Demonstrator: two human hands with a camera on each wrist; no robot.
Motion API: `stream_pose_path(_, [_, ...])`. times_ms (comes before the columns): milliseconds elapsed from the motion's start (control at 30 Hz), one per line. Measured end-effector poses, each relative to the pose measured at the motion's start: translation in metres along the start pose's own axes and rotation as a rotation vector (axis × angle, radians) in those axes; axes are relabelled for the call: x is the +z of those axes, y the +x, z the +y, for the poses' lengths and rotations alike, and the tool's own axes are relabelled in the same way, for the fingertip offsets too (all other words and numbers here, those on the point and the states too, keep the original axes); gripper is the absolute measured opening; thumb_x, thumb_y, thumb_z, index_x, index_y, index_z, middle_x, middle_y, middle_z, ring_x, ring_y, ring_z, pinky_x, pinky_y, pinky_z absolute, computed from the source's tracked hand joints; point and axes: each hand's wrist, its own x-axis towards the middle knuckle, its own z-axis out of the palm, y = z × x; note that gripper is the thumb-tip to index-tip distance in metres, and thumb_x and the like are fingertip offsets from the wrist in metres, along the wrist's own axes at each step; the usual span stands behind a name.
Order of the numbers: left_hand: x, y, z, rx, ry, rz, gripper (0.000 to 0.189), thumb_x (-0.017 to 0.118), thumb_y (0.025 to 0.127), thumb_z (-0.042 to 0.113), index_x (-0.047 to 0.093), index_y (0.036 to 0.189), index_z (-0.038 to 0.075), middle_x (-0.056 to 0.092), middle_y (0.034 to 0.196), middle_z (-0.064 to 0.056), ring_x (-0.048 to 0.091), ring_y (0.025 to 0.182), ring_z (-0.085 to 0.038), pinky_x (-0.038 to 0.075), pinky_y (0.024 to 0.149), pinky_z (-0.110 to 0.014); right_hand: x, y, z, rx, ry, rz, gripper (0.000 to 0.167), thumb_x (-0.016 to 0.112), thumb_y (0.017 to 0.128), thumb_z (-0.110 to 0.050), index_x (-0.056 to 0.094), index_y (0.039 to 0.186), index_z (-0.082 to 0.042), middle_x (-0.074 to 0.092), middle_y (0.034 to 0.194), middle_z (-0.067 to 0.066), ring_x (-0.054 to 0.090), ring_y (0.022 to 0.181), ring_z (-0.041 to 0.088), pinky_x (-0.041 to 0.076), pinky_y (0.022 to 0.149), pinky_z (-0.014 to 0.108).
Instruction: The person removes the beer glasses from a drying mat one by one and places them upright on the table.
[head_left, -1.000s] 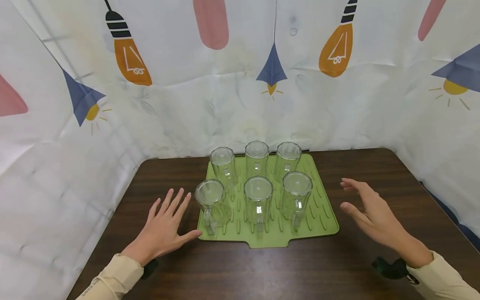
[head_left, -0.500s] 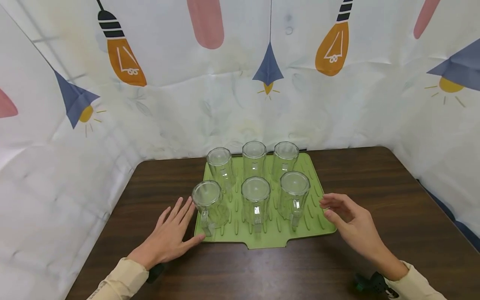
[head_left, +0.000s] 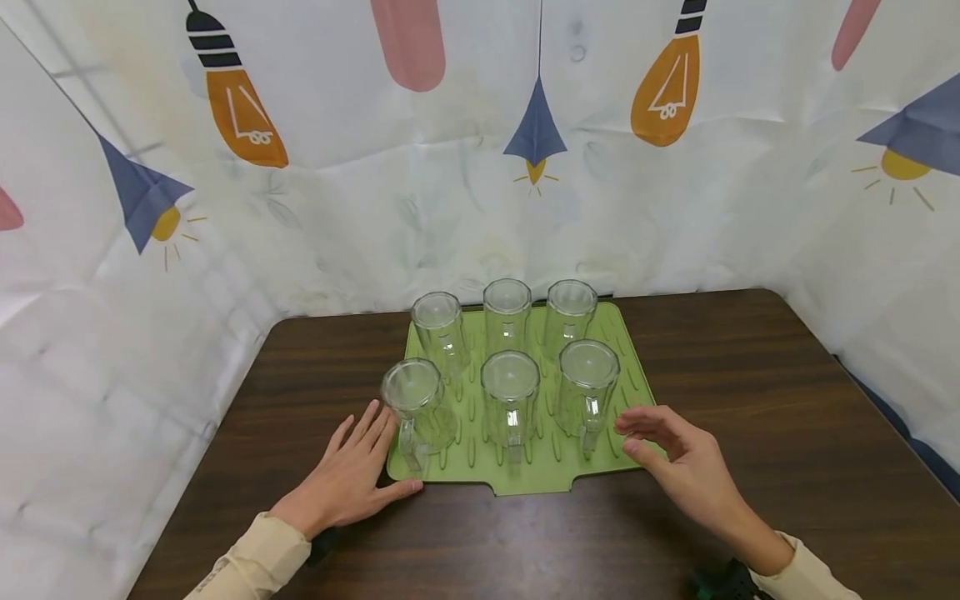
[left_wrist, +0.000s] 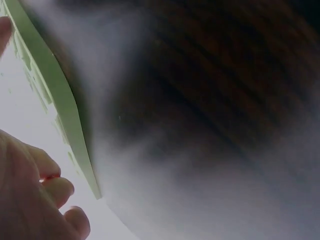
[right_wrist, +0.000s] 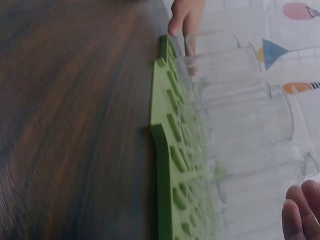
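Where six mugs [head_left: 510, 379] are placed: upside down, in two rows, on the green mat [head_left: 532, 482], on the worktop [head_left: 525, 542].
Left hand [head_left: 345, 483]: fingers are spread wide at the mat's left corner.
Right hand [head_left: 686, 462]: fingers are loosely curved near one mug.

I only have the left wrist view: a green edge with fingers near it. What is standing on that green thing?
Observer: Six glass mugs, upside down in two rows of three, on a green mat.
Operator: None of those show on my screen. And over on the right?
Observer: From the head view, the right hand is close beside the front-right mug, its fingers bent and holding nothing.
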Motion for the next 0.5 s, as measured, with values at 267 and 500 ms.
stream_pose_path(267, [0.006,0.003,0.002,-0.035,-0.01,-0.029,0.104,0.053,0.096,0.073,0.026,0.162,-0.002,0.022,0.171,-0.024,0.016,0.161,-0.044,0.015,0.128,-0.07,0.012,-0.001,0.0,-0.033,0.051,-0.006,0.036,0.067,0.09,0.016,0.067,0.124,0.004,0.077,0.113,0.004,0.071,0.108,0.004,0.059,0.089,0.014])
stream_pose_path(500, [0.007,0.005,0.006,-0.052,-0.036,-0.036,0.107,0.053,0.095,0.074,0.026,0.161,-0.006,0.022,0.17,-0.027,0.017,0.161,-0.045,0.013,0.129,-0.069,0.018,0.001,0.001,-0.025,0.046,-0.013,0.036,0.067,0.09,0.016,0.069,0.123,0.001,0.078,0.113,0.005,0.073,0.107,0.006,0.059,0.088,0.014])
